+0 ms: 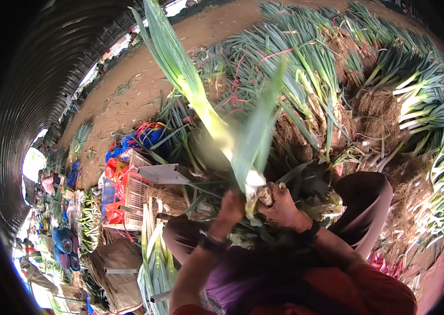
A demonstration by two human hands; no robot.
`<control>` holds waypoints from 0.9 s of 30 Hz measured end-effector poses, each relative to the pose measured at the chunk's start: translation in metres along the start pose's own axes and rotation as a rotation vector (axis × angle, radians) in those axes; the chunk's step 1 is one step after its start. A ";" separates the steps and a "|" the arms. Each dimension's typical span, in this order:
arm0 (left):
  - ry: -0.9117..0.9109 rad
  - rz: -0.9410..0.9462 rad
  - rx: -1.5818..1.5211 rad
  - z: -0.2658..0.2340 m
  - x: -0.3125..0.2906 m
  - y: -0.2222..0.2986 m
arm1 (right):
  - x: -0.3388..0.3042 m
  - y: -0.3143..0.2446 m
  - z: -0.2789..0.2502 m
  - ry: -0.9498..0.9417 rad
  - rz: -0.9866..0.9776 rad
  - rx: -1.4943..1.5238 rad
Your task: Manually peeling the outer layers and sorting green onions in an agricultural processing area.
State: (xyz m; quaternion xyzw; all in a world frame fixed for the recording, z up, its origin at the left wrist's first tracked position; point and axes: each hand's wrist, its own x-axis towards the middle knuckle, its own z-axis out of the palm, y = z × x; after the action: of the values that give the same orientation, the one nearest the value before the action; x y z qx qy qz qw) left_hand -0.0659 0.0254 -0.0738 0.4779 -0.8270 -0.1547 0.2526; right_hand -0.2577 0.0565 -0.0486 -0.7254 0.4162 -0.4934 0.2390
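A large leek (pixel 201 102) slants up and away to the left from my lap, its long green leaves spreading at the far end. My right hand (pixel 284 209) is closed round its pale root end (pixel 265 197). A broad green leaf (pixel 257 134), smeared by motion, stands up in front of the stalk, with a whitish base (pixel 255 181) beside my right fingers. My left hand (pixel 228 212) is close against the left side of that base. Its fingers are blurred, so their grip cannot be made out.
Piles of leeks (pixel 306 68) with brown roots lie ahead and to the right. At left stands a plastic crate (pixel 137 191) with red bags (pixel 116 186) against it. More leeks (pixel 155 262) lie beside my left knee, near a brown sack (pixel 117 273).
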 end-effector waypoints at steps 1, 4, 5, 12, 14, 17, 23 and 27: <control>-0.004 -0.052 -0.301 0.011 -0.013 0.027 | -0.001 0.008 -0.004 -0.009 0.019 -0.011; -0.215 -0.125 -0.221 0.016 -0.042 0.009 | -0.015 -0.002 0.002 -0.020 -0.007 -0.051; -0.303 -0.127 -0.220 0.009 -0.043 0.007 | -0.015 -0.006 0.002 -0.026 0.019 -0.046; 0.623 -0.301 -0.821 -0.135 0.022 0.021 | -0.012 -0.002 -0.001 -0.104 0.056 -0.196; 0.812 -0.203 -0.733 -0.149 0.055 0.053 | -0.011 -0.001 -0.002 -0.125 0.078 -0.216; 0.922 -0.066 -0.572 -0.145 0.087 0.072 | -0.009 -0.004 0.000 -0.132 0.030 -0.233; 1.000 -0.175 -0.495 -0.140 0.087 0.067 | -0.007 -0.006 0.004 -0.077 -0.070 -0.273; 1.082 -0.033 -0.769 -0.131 0.079 0.078 | -0.025 -0.005 0.016 -0.229 0.165 -0.369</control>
State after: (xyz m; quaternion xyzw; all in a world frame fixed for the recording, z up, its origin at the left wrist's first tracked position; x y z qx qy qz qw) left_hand -0.0800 -0.0063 0.0943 0.3767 -0.4621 -0.1809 0.7822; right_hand -0.2452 0.0792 -0.0639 -0.7716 0.5273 -0.3021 0.1877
